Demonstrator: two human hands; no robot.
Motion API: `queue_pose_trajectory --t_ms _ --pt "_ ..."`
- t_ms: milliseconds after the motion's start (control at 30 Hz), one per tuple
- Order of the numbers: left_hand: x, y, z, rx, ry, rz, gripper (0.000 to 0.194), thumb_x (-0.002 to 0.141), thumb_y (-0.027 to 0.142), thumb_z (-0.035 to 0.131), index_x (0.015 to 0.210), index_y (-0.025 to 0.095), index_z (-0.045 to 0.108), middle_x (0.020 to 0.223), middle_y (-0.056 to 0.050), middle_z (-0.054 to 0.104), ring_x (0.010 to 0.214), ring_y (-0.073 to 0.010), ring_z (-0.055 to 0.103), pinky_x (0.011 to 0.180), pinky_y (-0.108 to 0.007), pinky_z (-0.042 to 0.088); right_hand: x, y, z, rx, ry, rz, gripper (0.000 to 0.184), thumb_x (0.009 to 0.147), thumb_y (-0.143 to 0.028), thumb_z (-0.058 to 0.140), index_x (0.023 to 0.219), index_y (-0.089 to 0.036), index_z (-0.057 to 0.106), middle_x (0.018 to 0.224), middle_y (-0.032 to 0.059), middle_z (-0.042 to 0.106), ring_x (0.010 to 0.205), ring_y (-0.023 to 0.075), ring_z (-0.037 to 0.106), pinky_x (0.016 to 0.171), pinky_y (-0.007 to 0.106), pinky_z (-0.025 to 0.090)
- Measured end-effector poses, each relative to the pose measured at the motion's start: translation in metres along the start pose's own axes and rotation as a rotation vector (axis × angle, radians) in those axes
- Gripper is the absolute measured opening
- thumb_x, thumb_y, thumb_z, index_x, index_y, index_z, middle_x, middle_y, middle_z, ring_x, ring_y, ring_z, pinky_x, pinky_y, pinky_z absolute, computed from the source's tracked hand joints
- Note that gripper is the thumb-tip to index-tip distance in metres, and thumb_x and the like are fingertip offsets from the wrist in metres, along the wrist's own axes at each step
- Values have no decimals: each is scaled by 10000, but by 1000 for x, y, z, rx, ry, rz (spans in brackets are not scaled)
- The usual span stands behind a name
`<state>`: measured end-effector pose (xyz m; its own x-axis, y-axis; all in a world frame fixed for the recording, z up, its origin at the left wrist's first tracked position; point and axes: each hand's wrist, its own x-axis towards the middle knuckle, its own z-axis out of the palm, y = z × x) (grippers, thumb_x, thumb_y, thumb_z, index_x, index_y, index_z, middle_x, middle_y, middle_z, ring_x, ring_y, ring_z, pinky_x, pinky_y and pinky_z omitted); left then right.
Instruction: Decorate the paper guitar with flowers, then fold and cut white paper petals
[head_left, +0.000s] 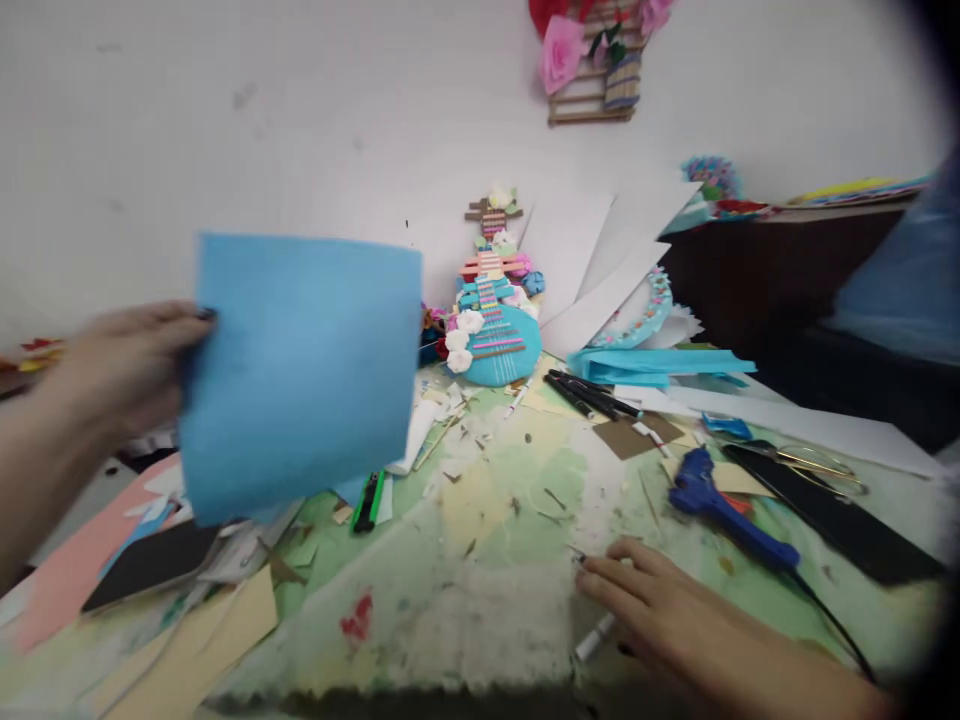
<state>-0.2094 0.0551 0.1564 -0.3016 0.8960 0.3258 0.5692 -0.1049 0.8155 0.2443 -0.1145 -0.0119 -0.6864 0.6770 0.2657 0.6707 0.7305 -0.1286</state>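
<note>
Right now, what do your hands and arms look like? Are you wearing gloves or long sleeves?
No gloves: the left hand and right hand are bare. No sleeves show on the forearms, and I see no watch. The left thumbnail looks dark, perhaps painted. The left hand is blurry, so tiny details are hard to tell.

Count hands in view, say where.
2: the left hand, holding the blue sheet at picture left; the right hand, low at the table's near side, by a white stick. No others show.
</note>
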Motion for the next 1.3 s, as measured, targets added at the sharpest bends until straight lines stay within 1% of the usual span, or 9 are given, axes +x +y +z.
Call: queue_pose_trajectory --t_ms 100,200,333,500,633,800,967,1167,1300 --pt "-34 0 50 -81 -325 -9 274 589 375 651 803 218 584 620 45 550 510 -101 475 476 -222 394 5 -4 12 24 -43 67 230 807 -84 524 1009 -180 581 1030 87 607 957 218 511 819 369 453" --pt "-56 -5 117 89 -453 82 283 629 430 604 768 185 619 681 11 608 606 -146 549 545 -247 430 -1 -1 23 -23 -37 116 86 833 -90 514 850 -159 563 929 69 588 871 200 486 768 344 434" --pt "-75 -10 205 497 -766 422 290 818 347 417 707 178 625 713 -12 653 676 -174 601 592 -251 448 -13 2 35 -241 73 77 35 822 -114 547 835 -146 550 871 69 574 807 209 468 739 359 405" --pt "-101 -1 299 595 -814 628 263 860 226 385 761 181 625 836 -43 682 830 -173 614 747 -257 442 -38 12 56 -330 226 90 108 792 -81 501 855 -163 530 846 62 586 794 211 492 782 364 392" --pt "-108 7 345 690 -762 730 324 910 323 308 938 188 602 890 -94 668 855 -223 617 763 -331 440 -59 17 48 -222 278 161 269 739 -21 440 944 -183 503 882 66 606 803 191 537 724 282 421" --pt "-90 8 368 785 -699 771 355 919 391 293 1035 183 556 945 -120 651 895 -260 614 781 -385 439 -62 15 19 28 69 355 302 726 0 391 908 -211 507 857 36 599 765 154 559 661 230 438" --pt "-79 2 366 850 -569 725 448 913 453 282 1095 124 527 1084 -180 587 969 -302 579 762 -400 445 -45 30 0 -19 174 403 262 835 -55 379 966 -195 558 883 68 594 790 167 557 684 258 433" --pt "-65 -12 343 905 -453 630 365 907 377 341 1082 116 526 1087 -175 547 1038 -310 521 770 -389 443 17 103 -46 -309 -31 682 179 840 -130 450 871 -126 626 870 144 629 956 267 546 807 345 406" --pt "-54 -20 338 914 -444 587 316 892 342 385 1094 140 521 1064 -144 545 987 -276 546 736 -355 456 53 154 -45 -330 -204 886 200 766 -143 550 927 -85 654 966 214 638 997 342 560 790 402 417"
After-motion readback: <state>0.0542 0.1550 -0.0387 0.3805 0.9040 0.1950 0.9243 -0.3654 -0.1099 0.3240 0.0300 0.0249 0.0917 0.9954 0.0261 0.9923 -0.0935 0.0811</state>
